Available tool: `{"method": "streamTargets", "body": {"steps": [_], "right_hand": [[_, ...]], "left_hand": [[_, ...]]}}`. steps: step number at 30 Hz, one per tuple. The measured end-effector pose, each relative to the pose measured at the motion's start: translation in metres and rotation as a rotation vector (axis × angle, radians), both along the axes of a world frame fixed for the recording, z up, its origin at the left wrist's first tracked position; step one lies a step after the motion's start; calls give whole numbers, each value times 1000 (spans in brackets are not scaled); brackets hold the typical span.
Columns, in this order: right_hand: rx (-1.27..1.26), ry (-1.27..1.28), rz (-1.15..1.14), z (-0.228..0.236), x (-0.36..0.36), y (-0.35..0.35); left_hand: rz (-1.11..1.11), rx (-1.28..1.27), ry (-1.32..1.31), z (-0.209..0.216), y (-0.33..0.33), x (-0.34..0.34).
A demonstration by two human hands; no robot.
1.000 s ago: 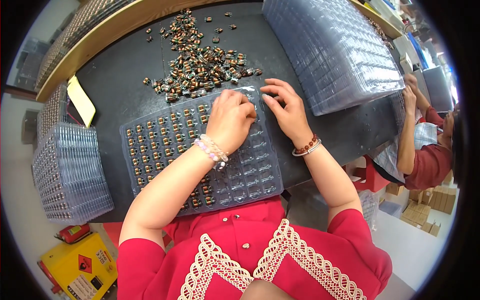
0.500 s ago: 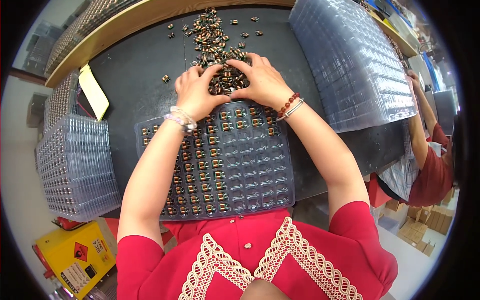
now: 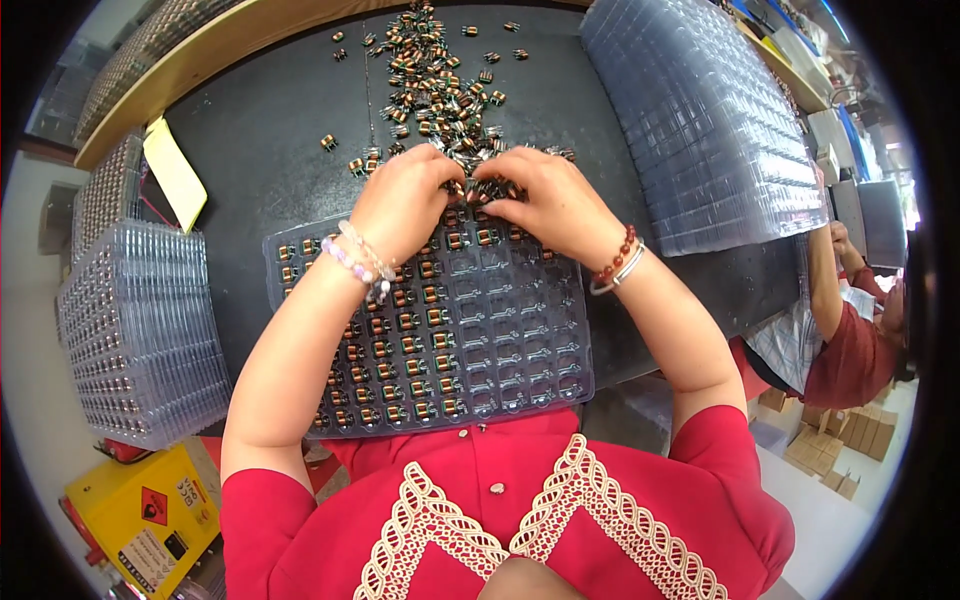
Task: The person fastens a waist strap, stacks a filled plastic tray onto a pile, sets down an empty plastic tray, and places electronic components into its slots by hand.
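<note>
Small copper-wound coils [image 3: 420, 70] lie in a long loose heap on the dark worktop. At the heap's near end my left hand [image 3: 405, 200] bends its fingers inward, closed around a few coils. Facing it, my right hand [image 3: 555, 200] has thumb and fingers curled around several more; its fingertips partly hide them. Below both hands is a clear plastic tray [image 3: 525, 345] with rows of moulded pockets. Coils sit in its left columns and along part of its top rows, while the lower right pockets hold none. My left forearm covers part of the tray's left side.
Tall stacks of clear trays stand at right [image 3: 700, 130] and left [image 3: 145, 330]. A yellow card [image 3: 175, 175] leans by the left stack. A wooden ledge [image 3: 240, 50] borders the back. At far right another person [image 3: 850, 340] works. A yellow box [image 3: 145, 515] is lower left.
My hands were cupped wide around the near heap; now their fingers are drawn in on the coils and sit slightly lower. The near heap has spread out behind them.
</note>
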State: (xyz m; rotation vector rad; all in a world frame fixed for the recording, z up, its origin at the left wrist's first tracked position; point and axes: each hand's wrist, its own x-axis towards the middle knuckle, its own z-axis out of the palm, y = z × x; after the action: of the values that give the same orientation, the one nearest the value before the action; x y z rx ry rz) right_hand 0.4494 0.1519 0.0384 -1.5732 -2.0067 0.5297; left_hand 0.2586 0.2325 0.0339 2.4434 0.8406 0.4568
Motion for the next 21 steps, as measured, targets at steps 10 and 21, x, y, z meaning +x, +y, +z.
{"method": "streamTargets", "body": {"steps": [10,21], "right_hand": [[177,81,-119,-11,4,-43],[175,28,-174,-18,-9,-82]], "left_hand": [[82,2,-173,-10,-26,-26],[257,-726,-374,-16,-72,-48]]}}
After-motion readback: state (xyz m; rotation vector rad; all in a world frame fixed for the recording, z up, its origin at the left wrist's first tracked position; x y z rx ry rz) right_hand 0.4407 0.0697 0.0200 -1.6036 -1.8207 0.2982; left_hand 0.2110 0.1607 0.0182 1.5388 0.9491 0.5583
